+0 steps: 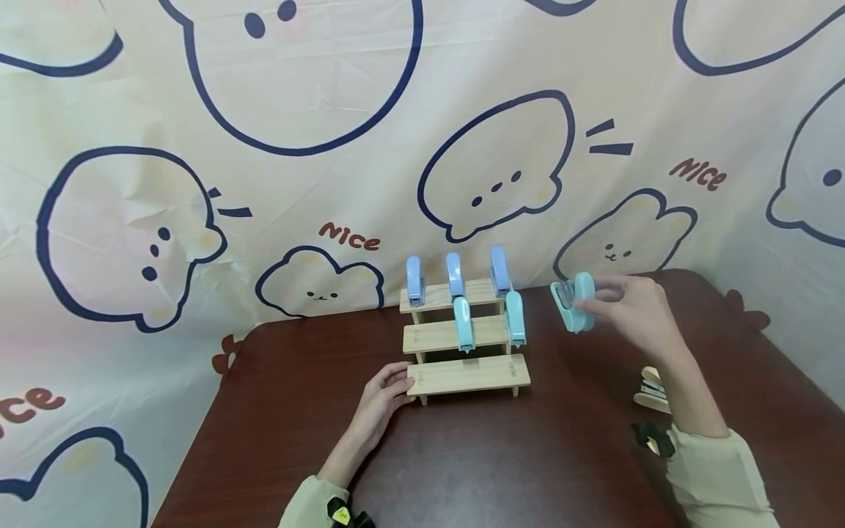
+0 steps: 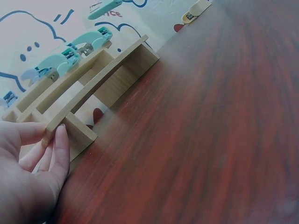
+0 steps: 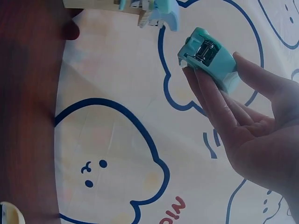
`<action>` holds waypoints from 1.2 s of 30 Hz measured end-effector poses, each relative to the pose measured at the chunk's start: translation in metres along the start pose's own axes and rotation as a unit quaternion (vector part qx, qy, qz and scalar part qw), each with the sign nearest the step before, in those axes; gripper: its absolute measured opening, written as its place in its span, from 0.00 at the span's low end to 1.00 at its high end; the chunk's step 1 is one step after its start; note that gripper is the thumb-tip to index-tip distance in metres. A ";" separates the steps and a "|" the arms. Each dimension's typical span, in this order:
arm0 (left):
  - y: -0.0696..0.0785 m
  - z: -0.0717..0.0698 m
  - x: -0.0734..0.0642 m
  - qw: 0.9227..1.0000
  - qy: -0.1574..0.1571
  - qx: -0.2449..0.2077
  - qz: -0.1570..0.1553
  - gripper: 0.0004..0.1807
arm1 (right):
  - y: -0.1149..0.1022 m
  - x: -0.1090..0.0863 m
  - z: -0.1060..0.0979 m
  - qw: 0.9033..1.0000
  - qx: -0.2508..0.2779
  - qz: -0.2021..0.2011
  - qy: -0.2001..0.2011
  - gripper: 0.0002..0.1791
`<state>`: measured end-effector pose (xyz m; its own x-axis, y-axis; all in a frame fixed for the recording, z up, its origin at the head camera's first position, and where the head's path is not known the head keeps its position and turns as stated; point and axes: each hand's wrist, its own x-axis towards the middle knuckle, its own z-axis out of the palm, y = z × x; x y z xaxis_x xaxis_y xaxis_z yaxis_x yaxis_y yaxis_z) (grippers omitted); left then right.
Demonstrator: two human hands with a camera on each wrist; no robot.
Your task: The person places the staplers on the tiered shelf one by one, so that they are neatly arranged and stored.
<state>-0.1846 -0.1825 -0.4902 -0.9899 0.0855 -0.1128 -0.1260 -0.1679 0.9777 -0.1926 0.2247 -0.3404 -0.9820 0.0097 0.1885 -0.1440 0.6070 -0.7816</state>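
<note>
A stepped wooden stand (image 1: 455,375) with three levels stands on the table. My left hand (image 1: 384,396) pinches the left end of its lowest board, fingers and thumb curled round the edge in the left wrist view. My right hand (image 1: 630,306) holds a teal stapler (image 1: 573,302) in the air to the right of the stand, between thumb and fingers; its metal inside shows in the right wrist view. On the middle board sit two teal staplers, the left one (image 1: 464,324) near its centre and the other (image 1: 515,318) at its right end. The lowest board carries nothing.
Three blue staplers (image 1: 455,276) stand in a row on the top board. A cream stapler (image 1: 651,392) lies on the table (image 1: 528,455) beside the right forearm. A printed curtain (image 1: 317,191) hangs right behind the stand.
</note>
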 end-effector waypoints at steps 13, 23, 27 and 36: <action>0.001 0.002 0.002 1.000 0.004 -0.004 0.000 0.23 | -0.015 0.001 0.003 0.999 0.034 -0.005 0.008 0.35; 0.002 0.002 -0.001 1.000 0.007 -0.003 -0.003 0.24 | -0.027 0.004 0.009 0.994 0.113 0.004 0.002 0.36; 0.002 0.001 -0.001 1.000 0.010 -0.003 -0.001 0.23 | -0.035 0.004 0.012 0.988 0.153 -0.002 0.012 0.35; 0.001 0.002 0.001 1.000 0.008 -0.010 -0.002 0.23 | -0.050 0.002 0.023 0.981 0.190 -0.017 0.027 0.32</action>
<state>-0.1854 -0.1809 -0.4885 -0.9903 0.0713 -0.1192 -0.1307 -0.1878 0.9735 -0.1899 0.1760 -0.3147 -0.9695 0.0438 0.2411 -0.2211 0.2677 -0.9378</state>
